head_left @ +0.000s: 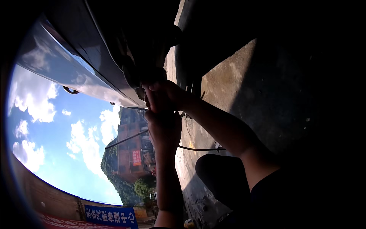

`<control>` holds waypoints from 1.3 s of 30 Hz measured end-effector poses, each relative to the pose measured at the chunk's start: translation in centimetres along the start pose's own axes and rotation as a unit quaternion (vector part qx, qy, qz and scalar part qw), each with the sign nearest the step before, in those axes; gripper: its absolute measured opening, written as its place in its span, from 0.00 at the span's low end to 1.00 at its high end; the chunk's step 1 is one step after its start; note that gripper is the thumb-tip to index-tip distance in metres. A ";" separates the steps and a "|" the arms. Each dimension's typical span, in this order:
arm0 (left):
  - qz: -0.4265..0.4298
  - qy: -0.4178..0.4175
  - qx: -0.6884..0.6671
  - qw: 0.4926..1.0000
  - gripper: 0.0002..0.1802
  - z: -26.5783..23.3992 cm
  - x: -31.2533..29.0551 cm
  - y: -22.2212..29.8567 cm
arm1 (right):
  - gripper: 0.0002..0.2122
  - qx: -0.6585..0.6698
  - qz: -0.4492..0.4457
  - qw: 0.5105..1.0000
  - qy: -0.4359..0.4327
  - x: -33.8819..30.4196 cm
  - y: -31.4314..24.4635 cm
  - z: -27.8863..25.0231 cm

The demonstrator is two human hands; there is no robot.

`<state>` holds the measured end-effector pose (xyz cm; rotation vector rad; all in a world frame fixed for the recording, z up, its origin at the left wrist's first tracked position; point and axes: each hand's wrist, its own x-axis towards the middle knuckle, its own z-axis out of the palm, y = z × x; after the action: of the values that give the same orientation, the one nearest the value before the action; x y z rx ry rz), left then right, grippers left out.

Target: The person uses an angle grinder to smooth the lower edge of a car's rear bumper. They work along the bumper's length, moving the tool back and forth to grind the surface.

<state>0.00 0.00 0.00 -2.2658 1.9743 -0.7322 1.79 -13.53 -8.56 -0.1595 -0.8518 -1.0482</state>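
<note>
Sunny ground (228,72) and dark shade show here. Work seems under way, but I can't tell what is done or left. The left hand (164,126) and right hand (166,94) curl close together; it's too dark to tell what they hold. Just beside them is a rod (127,139), then the car (87,45).

Right grip (166,94) beside left grip (164,126), vehicle (91,57) upper left, knee (221,177) lower right

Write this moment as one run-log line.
right hand: at shadowed edge of car, grip unclear | left hand: close to right hand, grip unclear | background: reddish building, cloudy sky
</note>
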 end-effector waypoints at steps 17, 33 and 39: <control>-0.047 0.014 -0.052 0.997 0.34 0.3 -0.3 1.0 | 0.21 -0.015 0.055 0.998 0.027 -0.8 -2.2 2.4; -0.037 0.011 -0.046 0.998 0.36 1.3 -0.2 0.3 | 0.20 -0.036 0.014 0.999 0.013 -0.9 -2.0 1.8; -0.056 0.001 -0.026 0.998 0.37 1.4 -0.1 -0.4 | 0.20 -0.027 0.023 0.999 0.015 -0.8 -1.4 1.3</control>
<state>0.92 -0.18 -1.14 -2.4247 1.9013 -0.6994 -0.23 -13.00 -8.62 -0.2069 -0.7893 -1.0288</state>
